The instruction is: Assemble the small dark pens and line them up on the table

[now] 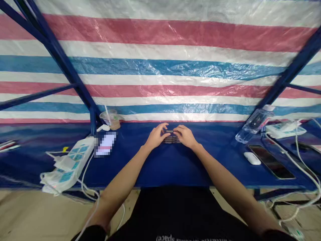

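Both my hands meet at the middle of a blue table (175,167). My left hand (156,135) and my right hand (185,135) have their fingers curled and pinched round a small dark slim object (171,132) held between them. Right under it, a small bunch of dark thin rods or pens (172,140) lies on the cloth, touching my fingertips. The held object is too small to name.
A white power strip (71,162) with cables lies at the left edge, beside a plastic cup (110,118) with a straw. At the right lie a water bottle (254,125), a white case (252,158), a phone (271,161) and another power strip (284,130). A striped tarp hangs behind.
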Demonstrator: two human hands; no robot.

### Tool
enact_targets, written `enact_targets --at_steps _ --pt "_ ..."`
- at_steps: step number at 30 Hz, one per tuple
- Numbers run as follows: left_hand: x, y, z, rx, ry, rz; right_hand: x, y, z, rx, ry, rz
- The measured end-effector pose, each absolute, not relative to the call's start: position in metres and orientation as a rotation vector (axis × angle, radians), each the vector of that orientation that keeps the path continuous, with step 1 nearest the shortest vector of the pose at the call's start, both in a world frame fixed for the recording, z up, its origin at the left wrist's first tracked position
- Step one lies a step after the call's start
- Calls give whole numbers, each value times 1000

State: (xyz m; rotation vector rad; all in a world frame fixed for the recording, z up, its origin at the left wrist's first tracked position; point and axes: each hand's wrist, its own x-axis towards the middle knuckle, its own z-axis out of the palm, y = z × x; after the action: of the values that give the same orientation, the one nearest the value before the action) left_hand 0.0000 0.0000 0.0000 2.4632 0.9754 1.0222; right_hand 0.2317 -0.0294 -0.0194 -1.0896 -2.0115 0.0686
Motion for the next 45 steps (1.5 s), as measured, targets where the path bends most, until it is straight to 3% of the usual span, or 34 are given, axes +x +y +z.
enact_targets --at_steps 11,28,45 --pt "2 -4 6 2525 1128 939 233 -33 -18 -1115 -1975 72" --pt "-1 -5 11 2362 1295 1196 247 -25 -16 -1186 -1802 -15" --pt "5 -7 9 2504 1047 911 227 -35 -15 -1070 -1953 63"
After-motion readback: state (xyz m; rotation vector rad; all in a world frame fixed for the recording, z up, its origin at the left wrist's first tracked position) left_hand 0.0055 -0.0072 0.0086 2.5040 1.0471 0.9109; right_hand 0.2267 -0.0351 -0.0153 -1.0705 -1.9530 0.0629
